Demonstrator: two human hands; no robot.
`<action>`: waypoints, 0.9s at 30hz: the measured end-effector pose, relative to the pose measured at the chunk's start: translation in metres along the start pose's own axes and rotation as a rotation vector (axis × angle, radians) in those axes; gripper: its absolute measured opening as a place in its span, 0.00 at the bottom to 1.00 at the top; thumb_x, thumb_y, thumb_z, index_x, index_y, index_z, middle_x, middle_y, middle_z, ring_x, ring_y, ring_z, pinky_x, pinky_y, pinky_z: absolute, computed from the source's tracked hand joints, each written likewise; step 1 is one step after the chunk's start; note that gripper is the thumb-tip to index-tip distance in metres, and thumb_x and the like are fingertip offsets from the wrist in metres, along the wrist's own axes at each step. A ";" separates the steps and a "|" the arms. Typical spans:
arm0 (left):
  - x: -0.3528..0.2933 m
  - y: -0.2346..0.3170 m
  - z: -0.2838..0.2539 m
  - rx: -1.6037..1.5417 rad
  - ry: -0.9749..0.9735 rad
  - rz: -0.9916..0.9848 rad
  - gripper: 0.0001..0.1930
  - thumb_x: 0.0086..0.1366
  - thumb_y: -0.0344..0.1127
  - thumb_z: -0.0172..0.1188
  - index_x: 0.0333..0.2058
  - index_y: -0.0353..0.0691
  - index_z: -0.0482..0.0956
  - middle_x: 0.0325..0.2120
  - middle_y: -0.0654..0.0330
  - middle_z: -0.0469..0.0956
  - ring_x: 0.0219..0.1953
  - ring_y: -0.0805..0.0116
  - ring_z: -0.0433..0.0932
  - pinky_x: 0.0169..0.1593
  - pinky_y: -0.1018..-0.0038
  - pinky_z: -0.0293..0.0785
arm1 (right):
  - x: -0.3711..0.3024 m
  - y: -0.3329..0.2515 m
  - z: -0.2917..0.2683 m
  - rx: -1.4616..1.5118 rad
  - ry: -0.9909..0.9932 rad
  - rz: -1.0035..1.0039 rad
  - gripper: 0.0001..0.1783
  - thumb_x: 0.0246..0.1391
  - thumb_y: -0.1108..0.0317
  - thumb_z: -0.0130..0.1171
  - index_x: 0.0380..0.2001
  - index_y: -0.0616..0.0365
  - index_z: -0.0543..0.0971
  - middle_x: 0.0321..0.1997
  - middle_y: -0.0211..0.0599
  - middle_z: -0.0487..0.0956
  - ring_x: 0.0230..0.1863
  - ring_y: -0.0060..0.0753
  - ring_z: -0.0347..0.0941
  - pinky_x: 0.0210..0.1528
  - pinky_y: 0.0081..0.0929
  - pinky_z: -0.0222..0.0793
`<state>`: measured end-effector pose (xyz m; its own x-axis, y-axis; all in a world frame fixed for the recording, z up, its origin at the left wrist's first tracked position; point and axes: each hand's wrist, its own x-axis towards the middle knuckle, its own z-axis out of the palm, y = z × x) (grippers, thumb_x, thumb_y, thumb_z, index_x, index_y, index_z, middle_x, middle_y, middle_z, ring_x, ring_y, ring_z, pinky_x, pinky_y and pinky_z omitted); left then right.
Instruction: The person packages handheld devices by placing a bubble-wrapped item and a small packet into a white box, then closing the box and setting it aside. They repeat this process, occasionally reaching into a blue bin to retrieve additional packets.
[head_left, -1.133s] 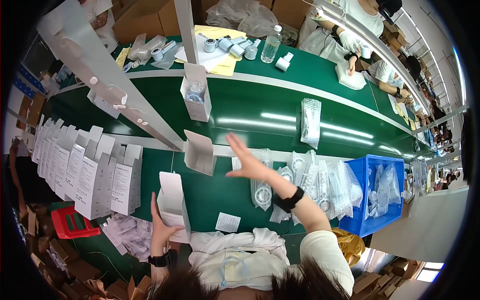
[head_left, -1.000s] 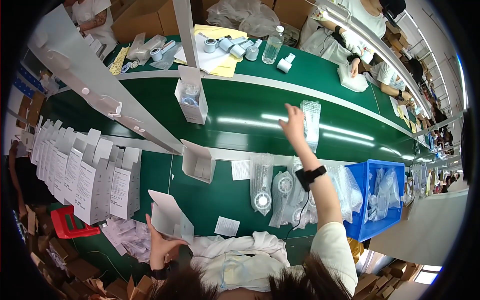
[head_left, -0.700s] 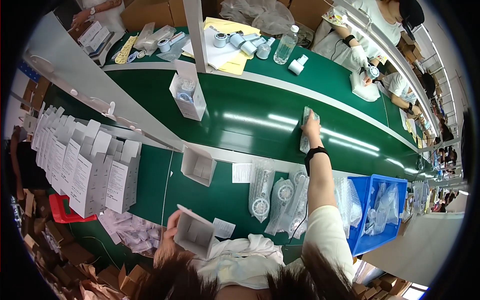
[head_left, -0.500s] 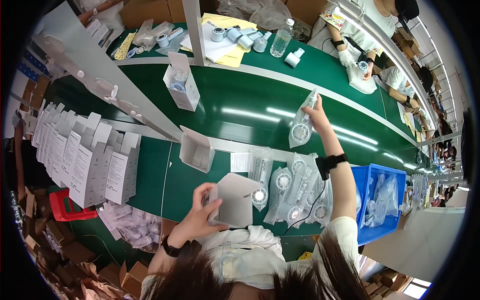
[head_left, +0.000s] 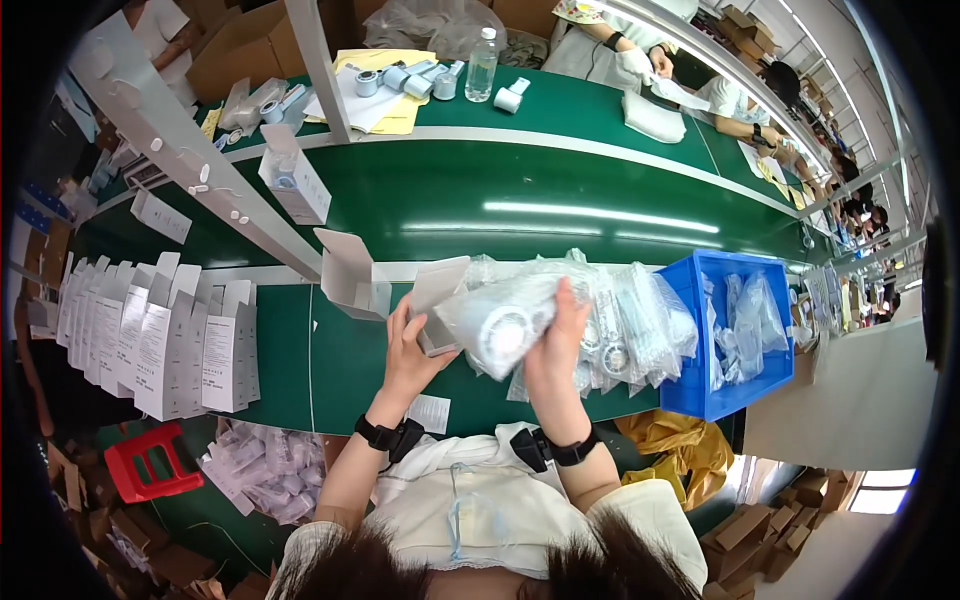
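My left hand (head_left: 408, 350) is wrapped round an open white carton (head_left: 437, 300), held above the table's near side. My right hand (head_left: 560, 340) grips a clear plastic bag containing a white device with a round, ringed head (head_left: 500, 332). That bag is tilted, its round end toward the carton and apparently overlapping its side; whether they touch I cannot tell. Behind and right of it lie several similar bagged devices (head_left: 625, 345), partly covered by my hand. Another open white carton (head_left: 352, 280) stands just left of my left hand. A small printed sheet (head_left: 430, 412) lies by the front edge.
Rows of open white cartons (head_left: 165, 340) fill the left. A blue bin (head_left: 720, 395) with bagged parts sits right. Across the green belt (head_left: 420, 190) stand a filled carton (head_left: 297, 190), a clear bottle (head_left: 481, 68) and loose white devices (head_left: 512, 95). A metal post (head_left: 200, 165) slants at left.
My right hand has come back from over the belt to the carton, carrying the bagged device. My left hand still holds its carton. The view has shifted; the printed sheet lies nearer the front edge.
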<state>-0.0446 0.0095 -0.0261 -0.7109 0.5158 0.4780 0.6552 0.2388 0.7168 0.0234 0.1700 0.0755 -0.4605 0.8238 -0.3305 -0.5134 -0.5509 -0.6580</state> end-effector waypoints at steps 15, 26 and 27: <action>-0.042 -0.018 0.023 -0.027 0.166 0.022 0.47 0.33 0.31 0.76 0.46 0.45 0.47 0.55 0.36 0.48 0.55 0.42 0.59 0.56 0.57 0.59 | 0.005 0.033 0.003 -1.198 -0.726 -1.090 0.30 0.31 0.60 0.67 0.42 0.52 0.69 0.45 0.50 0.63 0.50 0.55 0.56 0.48 0.48 0.56; -0.049 -0.008 0.017 -0.048 0.131 -0.145 0.42 0.35 0.30 0.74 0.43 0.45 0.49 0.54 0.40 0.50 0.54 0.45 0.59 0.55 0.59 0.59 | 0.004 0.020 -0.011 -1.065 -0.895 -0.768 0.28 0.31 0.62 0.67 0.41 0.48 0.71 0.44 0.47 0.63 0.49 0.49 0.58 0.48 0.43 0.57; -0.048 -0.010 0.011 -0.059 0.104 -0.177 0.42 0.35 0.30 0.74 0.43 0.44 0.49 0.53 0.42 0.52 0.53 0.48 0.60 0.54 0.60 0.59 | 0.006 0.019 -0.009 -1.003 -0.993 -0.568 0.28 0.32 0.63 0.67 0.42 0.48 0.71 0.44 0.46 0.63 0.50 0.49 0.58 0.48 0.41 0.57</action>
<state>-0.0140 -0.0087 -0.0613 -0.8382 0.3820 0.3893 0.5035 0.2677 0.8215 0.0182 0.1657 0.0551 -0.8730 0.2431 0.4229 -0.2843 0.4508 -0.8461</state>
